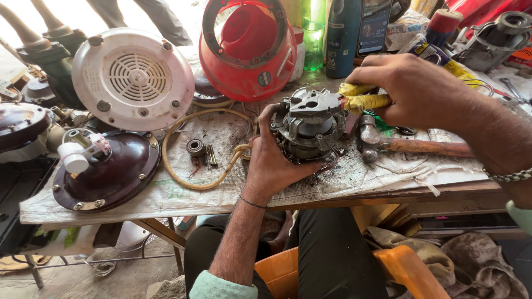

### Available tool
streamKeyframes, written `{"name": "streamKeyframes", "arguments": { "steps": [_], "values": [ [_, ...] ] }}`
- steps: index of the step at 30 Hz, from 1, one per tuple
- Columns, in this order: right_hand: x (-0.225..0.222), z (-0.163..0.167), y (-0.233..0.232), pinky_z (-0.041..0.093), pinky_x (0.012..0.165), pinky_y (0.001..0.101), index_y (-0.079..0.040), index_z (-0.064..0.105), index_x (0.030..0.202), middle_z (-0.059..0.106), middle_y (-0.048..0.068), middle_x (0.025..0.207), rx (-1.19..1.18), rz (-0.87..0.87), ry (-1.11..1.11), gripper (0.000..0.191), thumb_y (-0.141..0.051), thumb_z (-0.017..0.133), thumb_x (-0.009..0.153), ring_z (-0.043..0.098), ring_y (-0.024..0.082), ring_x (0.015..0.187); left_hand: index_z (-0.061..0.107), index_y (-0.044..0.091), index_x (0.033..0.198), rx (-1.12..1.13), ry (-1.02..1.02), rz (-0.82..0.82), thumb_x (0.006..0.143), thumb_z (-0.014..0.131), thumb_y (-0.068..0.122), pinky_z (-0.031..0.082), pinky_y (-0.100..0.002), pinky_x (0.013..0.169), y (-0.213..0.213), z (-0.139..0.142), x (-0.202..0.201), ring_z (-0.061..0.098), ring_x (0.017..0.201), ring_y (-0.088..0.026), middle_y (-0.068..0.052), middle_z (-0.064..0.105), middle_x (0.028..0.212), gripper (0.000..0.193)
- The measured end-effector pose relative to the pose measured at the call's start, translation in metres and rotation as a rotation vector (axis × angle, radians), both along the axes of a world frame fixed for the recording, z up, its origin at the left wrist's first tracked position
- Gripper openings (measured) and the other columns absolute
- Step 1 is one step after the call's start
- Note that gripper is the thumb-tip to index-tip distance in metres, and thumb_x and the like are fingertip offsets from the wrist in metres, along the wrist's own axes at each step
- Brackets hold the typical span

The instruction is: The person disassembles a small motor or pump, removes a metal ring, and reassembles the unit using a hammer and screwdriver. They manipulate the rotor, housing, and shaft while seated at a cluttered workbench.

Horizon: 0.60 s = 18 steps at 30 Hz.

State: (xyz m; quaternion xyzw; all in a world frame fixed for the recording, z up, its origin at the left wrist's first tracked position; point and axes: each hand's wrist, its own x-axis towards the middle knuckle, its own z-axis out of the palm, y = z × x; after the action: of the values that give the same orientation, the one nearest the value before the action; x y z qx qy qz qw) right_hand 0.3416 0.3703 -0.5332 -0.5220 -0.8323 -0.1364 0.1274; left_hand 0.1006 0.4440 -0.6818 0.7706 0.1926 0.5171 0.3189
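Note:
My left hand (271, 163) grips a grey metal fan motor (309, 124) from below and holds it upright on the workbench. My right hand (410, 91) is closed around a tool with a yellow-taped handle (363, 101), whose tip reaches the motor's right side. A hammer with a wooden handle (413, 147) lies just under my right hand. A small bearing (195, 147) and a few metal pins (211, 155) rest to the left of the motor.
A white vented motor cover (133, 79) and a red fan housing (247, 47) stand behind. A dark brown round cover (105, 169) lies at left. A yellowish cable (191, 180) loops on the cloth-covered bench (343, 182). Bottles (341, 33) stand at the back.

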Motion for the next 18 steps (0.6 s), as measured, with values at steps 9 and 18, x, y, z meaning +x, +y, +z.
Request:
{"name": "streamKeyframes", "arguments": {
  "steps": [9, 18],
  "values": [
    [0.008, -0.002, 0.004, 0.058, 0.081, 0.0428, -0.001, 0.070, 0.125, 0.072, 0.015, 0.107, 0.022, -0.006, -0.036, 0.059, 0.000, 0.077, 0.066, 0.072, 0.032, 0.094, 0.020, 0.010, 0.149, -0.006, 0.013, 0.011, 0.063, 0.100, 0.027, 0.061, -0.044, 0.105, 0.001, -0.003, 0.001, 0.075, 0.118, -0.032, -0.020, 0.071, 0.129, 0.118],
    [-0.005, 0.002, 0.002, 0.058, 0.081, 0.0424, -0.002, 0.070, 0.123, 0.072, 0.013, 0.105, -0.030, 0.006, 0.017, 0.059, 0.002, 0.077, 0.064, 0.072, 0.029, 0.091, 0.019, 0.010, 0.148, 0.005, 0.030, 0.035, 0.062, 0.101, 0.029, 0.060, -0.045, 0.105, 0.001, -0.002, 0.001, 0.074, 0.117, -0.033, -0.021, 0.071, 0.127, 0.120]
  ]
}}
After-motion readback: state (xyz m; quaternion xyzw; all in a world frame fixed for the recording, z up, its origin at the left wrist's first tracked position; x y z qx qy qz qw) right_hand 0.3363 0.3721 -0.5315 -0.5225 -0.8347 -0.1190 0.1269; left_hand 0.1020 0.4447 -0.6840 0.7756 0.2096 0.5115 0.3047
